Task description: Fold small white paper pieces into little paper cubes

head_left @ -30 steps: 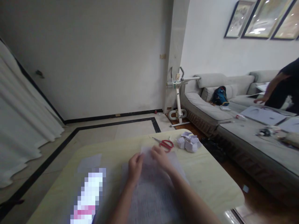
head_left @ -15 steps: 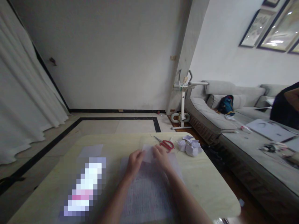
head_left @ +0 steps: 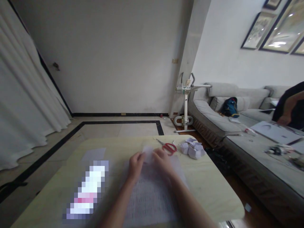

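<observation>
Between my two hands is a small piece of white paper, held above a large printed sheet that lies on the pale wooden table. My left hand pinches the paper's left side. On its right side, my right hand grips it with curled fingers, slightly blurred. Just beyond the right hand lie scissors with red handles. Folded white paper pieces sit in a cluster to the right of the scissors.
Left on the table are a flat paper sheet and a bright pixelated object. A sofa with a backpack runs along the right. A person is at the far right, beyond an exercise machine.
The view has swung, shifting the room rightward. Both hands keep hold of the small paper, and its angle between them changes slightly. The other person's arm has moved.
</observation>
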`<state>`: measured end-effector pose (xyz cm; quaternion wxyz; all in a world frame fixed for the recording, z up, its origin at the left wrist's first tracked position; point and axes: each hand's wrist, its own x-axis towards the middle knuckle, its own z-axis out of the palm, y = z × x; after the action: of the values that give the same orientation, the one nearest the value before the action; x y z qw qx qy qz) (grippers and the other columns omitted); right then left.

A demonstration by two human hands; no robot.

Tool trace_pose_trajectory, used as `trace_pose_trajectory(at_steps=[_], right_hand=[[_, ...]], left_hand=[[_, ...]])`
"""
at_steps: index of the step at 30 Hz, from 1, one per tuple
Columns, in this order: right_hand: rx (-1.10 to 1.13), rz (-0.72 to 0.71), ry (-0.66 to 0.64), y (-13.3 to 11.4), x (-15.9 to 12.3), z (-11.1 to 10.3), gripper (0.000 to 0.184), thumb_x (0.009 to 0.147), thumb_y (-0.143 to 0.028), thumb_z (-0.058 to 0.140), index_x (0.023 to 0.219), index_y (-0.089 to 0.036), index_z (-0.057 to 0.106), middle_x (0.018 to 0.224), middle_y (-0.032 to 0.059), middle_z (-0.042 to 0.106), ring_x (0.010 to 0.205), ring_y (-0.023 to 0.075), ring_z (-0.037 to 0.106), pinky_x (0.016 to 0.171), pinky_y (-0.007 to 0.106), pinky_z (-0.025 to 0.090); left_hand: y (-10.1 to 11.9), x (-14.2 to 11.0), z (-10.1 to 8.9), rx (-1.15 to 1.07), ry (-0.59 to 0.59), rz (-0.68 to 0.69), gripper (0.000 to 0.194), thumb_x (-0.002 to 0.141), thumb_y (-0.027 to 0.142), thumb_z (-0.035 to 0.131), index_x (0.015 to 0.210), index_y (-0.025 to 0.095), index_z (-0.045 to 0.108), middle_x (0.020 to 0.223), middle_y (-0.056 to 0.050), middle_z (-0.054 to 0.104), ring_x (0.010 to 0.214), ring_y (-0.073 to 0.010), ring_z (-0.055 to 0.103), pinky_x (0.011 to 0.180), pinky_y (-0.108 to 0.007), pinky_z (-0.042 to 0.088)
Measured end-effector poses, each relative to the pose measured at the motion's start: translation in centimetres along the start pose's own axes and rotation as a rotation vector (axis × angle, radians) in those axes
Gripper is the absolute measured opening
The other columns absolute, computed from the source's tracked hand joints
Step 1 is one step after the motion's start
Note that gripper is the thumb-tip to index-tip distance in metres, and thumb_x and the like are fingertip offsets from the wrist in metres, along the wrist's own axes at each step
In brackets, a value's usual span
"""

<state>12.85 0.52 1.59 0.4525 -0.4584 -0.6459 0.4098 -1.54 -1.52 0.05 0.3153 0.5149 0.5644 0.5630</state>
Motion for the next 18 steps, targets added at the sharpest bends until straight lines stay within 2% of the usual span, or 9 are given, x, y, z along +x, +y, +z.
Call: trace_pose_trajectory(at_steps=[3,6,11,15,18], right_hand=[[0.015,0.041,0.002,0.0,0.0,0.4,0.007,0.075,-0.025,0.054,0.071,-0.02,0.054,0.068,-0.0008,0.056,0.064,0.014,0.052,0.058,0.024,0.041],[0.021,0.079,0.01,0.2,0.1,0.5,0.009,0.074,-0.024,0.055,0.067,-0.02,0.053,0.063,-0.0017,0.054,0.061,0.0138,0.051,0.055,0.023,0.041],[0.045,0.097,0.017,0.8,0.2,0.3,0.01,0.072,-0.022,0.057,0.063,-0.02,0.054,0.062,-0.0009,0.055,0.06,0.0143,0.051,0.053,0.024,0.039],[0.183,0.141,-0.019,1.1,0.1,0.5,0.001,0.075,-0.023,0.057,0.074,-0.023,0.056,0.066,0.0,0.058,0.057,0.0148,0.051,0.052,0.025,0.04],[0.292,0.178,-0.013,1.0,0.2,0.6,0.008,0.073,-0.019,0.054,0.08,-0.023,0.056,0.068,0.0006,0.058,0.056,0.0148,0.05,0.051,0.025,0.039]], left_hand=[[-0.1,0.1,0.0,-0.017,0.012,-0.013,0.03,0.075,0.042,0.056,0.065,0.014,0.061,0.056,0.002,0.053,0.054,-0.0125,0.048,0.049,-0.02,0.036],[-0.2,0.2,0.1,-0.059,-0.025,-0.052,0.03,0.074,0.042,0.058,0.066,0.013,0.061,0.057,0.001,0.055,0.054,-0.0131,0.05,0.048,-0.02,0.038],[-0.2,0.2,0.3,-0.204,-0.104,-0.082,0.028,0.075,0.038,0.058,0.088,0.013,0.063,0.073,-0.002,0.064,0.066,-0.0162,0.058,0.056,-0.021,0.044],[-0.1,0.1,0.1,-0.228,-0.109,-0.079,0.027,0.075,0.036,0.059,0.087,0.013,0.063,0.076,-0.003,0.067,0.068,-0.0171,0.061,0.058,-0.023,0.045],[0.1,0.1,0.0,-0.24,-0.129,-0.111,0.029,0.074,0.037,0.06,0.089,0.013,0.063,0.079,-0.004,0.068,0.07,-0.0178,0.062,0.061,-0.024,0.046]])
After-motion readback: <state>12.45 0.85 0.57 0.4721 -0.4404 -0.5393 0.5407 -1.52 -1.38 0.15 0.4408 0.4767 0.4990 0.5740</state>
